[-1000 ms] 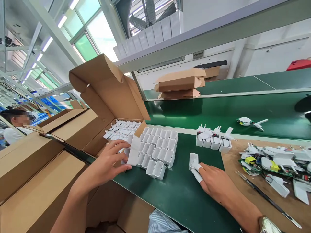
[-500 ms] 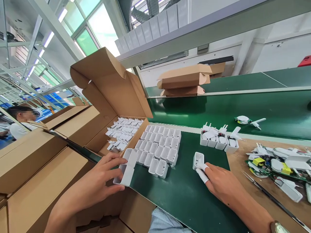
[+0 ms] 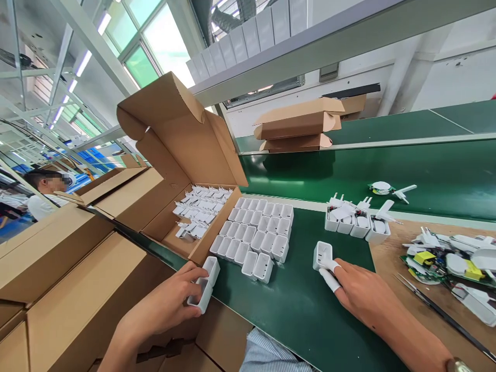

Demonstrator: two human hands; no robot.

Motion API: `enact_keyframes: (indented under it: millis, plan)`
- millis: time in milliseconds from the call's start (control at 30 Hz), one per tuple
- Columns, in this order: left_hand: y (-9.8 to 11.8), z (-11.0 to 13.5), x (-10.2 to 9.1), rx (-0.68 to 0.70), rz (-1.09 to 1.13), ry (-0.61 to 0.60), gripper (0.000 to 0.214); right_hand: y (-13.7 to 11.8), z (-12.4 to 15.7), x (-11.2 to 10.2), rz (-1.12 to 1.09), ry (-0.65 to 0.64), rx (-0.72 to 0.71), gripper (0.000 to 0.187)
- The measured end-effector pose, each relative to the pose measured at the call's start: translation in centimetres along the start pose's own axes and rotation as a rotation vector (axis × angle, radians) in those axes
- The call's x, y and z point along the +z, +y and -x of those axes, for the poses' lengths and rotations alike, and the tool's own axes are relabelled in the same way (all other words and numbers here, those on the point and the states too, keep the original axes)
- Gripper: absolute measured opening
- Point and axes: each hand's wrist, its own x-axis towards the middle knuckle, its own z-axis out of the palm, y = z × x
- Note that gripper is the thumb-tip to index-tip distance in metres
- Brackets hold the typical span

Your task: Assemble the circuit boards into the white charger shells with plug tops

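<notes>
At the near edge of the belt point(image 3: 294, 315), my left hand point(image 3: 170, 305) clasps paired shells point(image 3: 203, 287); my right hand point(image 3: 360, 294) pins a single shell point(image 3: 323, 256) under one fingertip; lifting wants steadiness.

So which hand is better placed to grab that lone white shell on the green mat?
Right hand: its capped fingertip touches the shell, while the left hand is busy holding other shells farther away.

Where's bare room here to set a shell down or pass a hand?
Bare green mat lies between the block of white plastic shells and the single white shell at the right hand, down to the near edge. The green belt behind is mostly bare. Crowded: the wooden board with parts pile and tweezers; the left hand holding a shell pair by the block.
</notes>
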Motion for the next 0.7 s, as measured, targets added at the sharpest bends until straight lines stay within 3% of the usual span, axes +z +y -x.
enact_keyframes:
  millis: [100, 267, 400, 567, 700]
  plan:
    - [-0.5, 0.7, 1.0, -0.038, -0.041, 0.042, 0.023, 0.0, 0.1, 0.2, -0.013, 0.013, 0.001, 0.021]
    - [0.5, 1.5, 1.0, -0.034, 0.003, 0.079, 0.022, -0.1, 0.1, 0.3, 0.011, 0.039, -0.009, 0.020]
    - [0.6, -0.3, 2.2, 0.010, 0.016, 0.185, 0.024, -0.2, 0.1, 0.2, 0.025, 0.037, -0.004, 0.020]
    - [-0.4, -2.5, 4.2, -0.005, -0.142, 0.381, 0.017, -0.2, 0.1, 0.1, -0.020, -0.031, 0.028, 0.020]
    - [1.5, -3.3, 5.0, 0.005, -0.103, 0.469, 0.022, -0.4, 0.2, 0.2, 0.013, -0.040, 0.025, 0.022]
